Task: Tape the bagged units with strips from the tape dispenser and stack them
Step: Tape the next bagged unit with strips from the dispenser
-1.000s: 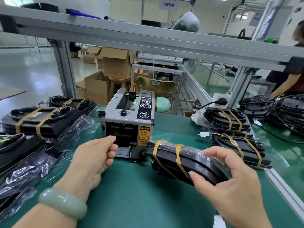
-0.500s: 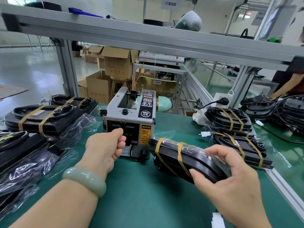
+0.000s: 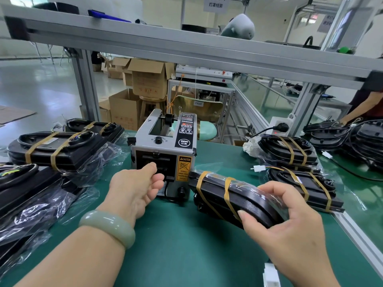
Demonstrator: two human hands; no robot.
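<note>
Your left grip [image 3: 134,187] curls at the outlet of the tape dispenser [image 3: 165,150], frame center, strip or none unclear, while your right grip [image 3: 290,228] clasps the bagged unit [image 3: 234,195] at lower right; fingers straying into the cutter risk a nick.

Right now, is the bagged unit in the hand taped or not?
Taped: two tan tape strips wrap the bagged unit that the right hand grips.

Green bench [image 3: 186,245]: tape dispenser [image 3: 163,154], bagged units [image 3: 290,150]
</note>
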